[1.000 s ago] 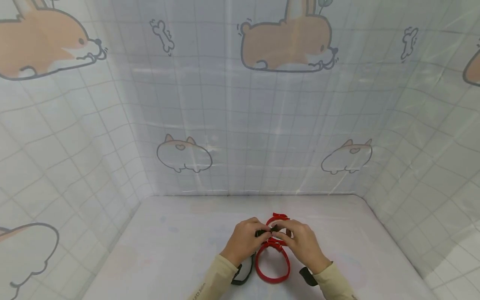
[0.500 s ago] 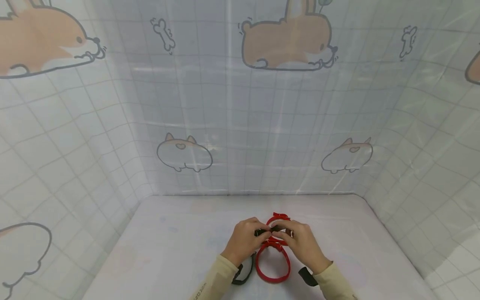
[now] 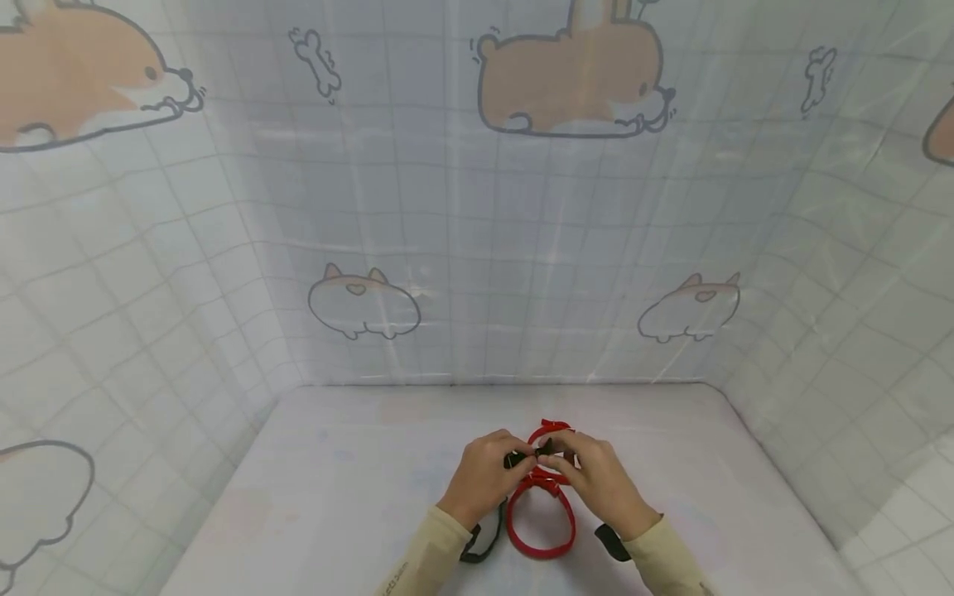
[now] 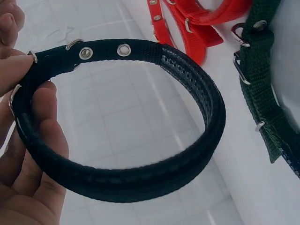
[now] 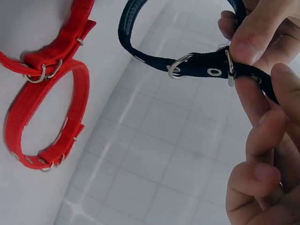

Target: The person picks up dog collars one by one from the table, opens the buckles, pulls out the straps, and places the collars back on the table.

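Note:
A black buckle collar (image 4: 122,185) is held up between both hands, its padded loop hanging in the left wrist view. My left hand (image 3: 480,476) pinches it at the metal buckle (image 5: 229,63), thumb on top and fingers underneath. In the right wrist view, metal eyelets and a D-ring show along the strap. My right hand (image 3: 599,480) pinches the strap's free end, just past the buckle, with thumb and fingertips; its other fingers are curled in. The two hands' fingertips almost meet in the head view.
Two red collars (image 3: 542,553) (image 5: 79,98) lie one behind the other on the white table (image 3: 358,497). Another dark collar (image 4: 258,79) lies beside them, below my left wrist. A dark piece (image 3: 613,542) shows at the right cuff. Tile-patterned sheets (image 3: 477,248) enclose the table.
Both hands stay nearly in place on the collar. At the right fingertips a little more of the dark strap shows, and the head view has tilted slightly.

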`<state>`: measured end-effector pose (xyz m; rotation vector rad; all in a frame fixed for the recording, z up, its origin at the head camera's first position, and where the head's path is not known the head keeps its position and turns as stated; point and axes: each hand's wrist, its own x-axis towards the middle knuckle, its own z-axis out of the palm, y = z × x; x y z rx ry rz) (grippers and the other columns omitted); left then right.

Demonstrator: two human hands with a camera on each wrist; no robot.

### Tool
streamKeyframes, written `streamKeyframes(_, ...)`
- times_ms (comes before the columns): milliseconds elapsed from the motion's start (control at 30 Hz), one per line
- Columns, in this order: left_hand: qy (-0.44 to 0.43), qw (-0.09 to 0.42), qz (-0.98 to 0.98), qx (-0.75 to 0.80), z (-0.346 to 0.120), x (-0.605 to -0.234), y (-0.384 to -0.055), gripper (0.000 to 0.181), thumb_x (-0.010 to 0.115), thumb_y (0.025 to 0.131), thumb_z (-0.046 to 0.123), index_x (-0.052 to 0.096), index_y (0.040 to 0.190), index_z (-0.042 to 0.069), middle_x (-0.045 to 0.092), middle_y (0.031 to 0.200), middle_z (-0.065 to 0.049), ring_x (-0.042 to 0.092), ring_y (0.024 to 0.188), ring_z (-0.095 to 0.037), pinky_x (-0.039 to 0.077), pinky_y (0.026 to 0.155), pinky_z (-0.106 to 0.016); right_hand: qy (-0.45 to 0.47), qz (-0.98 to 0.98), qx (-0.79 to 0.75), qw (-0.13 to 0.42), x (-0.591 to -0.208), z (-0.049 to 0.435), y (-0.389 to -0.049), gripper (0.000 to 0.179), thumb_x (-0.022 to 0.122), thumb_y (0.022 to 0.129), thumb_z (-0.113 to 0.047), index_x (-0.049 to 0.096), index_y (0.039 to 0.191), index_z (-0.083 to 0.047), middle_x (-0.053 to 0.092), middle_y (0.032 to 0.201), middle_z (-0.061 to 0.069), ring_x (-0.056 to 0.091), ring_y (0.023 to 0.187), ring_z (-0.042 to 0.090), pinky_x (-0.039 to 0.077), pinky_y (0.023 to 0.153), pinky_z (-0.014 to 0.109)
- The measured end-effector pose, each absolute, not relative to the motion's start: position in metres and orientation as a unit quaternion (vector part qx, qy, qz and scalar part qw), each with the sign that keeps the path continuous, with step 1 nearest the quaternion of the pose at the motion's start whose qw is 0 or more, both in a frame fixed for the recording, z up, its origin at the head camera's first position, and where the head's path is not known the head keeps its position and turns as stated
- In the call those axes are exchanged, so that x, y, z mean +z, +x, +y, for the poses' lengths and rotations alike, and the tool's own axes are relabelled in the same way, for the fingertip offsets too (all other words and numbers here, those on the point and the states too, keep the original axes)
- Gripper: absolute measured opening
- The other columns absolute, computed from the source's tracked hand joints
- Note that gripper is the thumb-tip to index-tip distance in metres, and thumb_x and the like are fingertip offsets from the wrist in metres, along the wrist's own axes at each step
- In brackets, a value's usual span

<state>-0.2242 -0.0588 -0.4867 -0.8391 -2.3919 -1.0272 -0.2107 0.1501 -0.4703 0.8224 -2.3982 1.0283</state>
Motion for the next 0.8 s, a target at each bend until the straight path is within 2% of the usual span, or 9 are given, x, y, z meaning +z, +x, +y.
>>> streamKeyframes(133,-0.310,0.207,-0.854,-0.363,-0.059,-0.489,-0.224,0.004,0.075,0.092,0.017,0.075,0.096,0.017,0.070,0.093,0.009,0.064,0.085,-0.001,0.054,0.075,-0.018,0.289,-0.865,0.360,0.197,-0.469,0.149,-0.210,0.029,0.083,0.083,-0.015,0.071,0.108,-0.022,0.070,0.095,-0.016,0.055,0.075,0.002,0.050,0.063,0.024)
streamKeyframes(233,-0.323,0.225,-0.858,-0.330,-0.058,-0.490,-0.223,0.010,0.072,0.093,0.015,0.072,0.102,0.014,0.071,0.097,0.006,0.066,0.088,-0.004,0.055,0.077,-0.019,0.286,-0.869,0.346,0.210,-0.470,0.148,-0.209,0.028,0.083,0.083,-0.018,0.072,0.109,-0.019,0.068,0.094,-0.016,0.052,0.072,0.001,0.048,0.061,0.022)
streamKeyframes(400,-0.330,0.274,-0.879,-0.211,-0.053,-0.486,-0.219,0.020,0.067,0.094,0.015,0.075,0.111,0.008,0.071,0.092,0.001,0.065,0.078,-0.010,0.056,0.071,-0.022,0.269,-0.878,0.317,0.237,-0.470,0.146,-0.209,0.027,0.083,0.084,-0.024,0.072,0.108,-0.020,0.066,0.093,-0.016,0.049,0.068,0.000,0.044,0.057,0.019)
streamKeyframes(600,-0.324,0.311,-0.891,-0.071,-0.048,-0.481,-0.213,0.020,0.065,0.096,0.020,0.078,0.105,0.008,0.071,0.088,0.000,0.065,0.073,-0.014,0.056,0.071,-0.029,0.263,-0.874,0.315,0.259,-0.469,0.142,-0.210,0.026,0.084,0.084,-0.024,0.072,0.107,-0.020,0.065,0.092,-0.015,0.051,0.068,0.003,0.044,0.055,0.019)
streamKeyframes(800,-0.335,0.313,-0.887,-0.058,-0.048,-0.484,-0.210,0.016,0.071,0.093,0.028,0.077,0.092,0.013,0.069,0.081,0.003,0.062,0.065,-0.012,0.052,0.062,-0.029,0.278,-0.862,0.338,0.255,-0.470,0.140,-0.211,0.021,0.080,0.087,-0.023,0.072,0.107,-0.020,0.063,0.094,-0.016,0.048,0.068,-0.001,0.044,0.055,0.018)
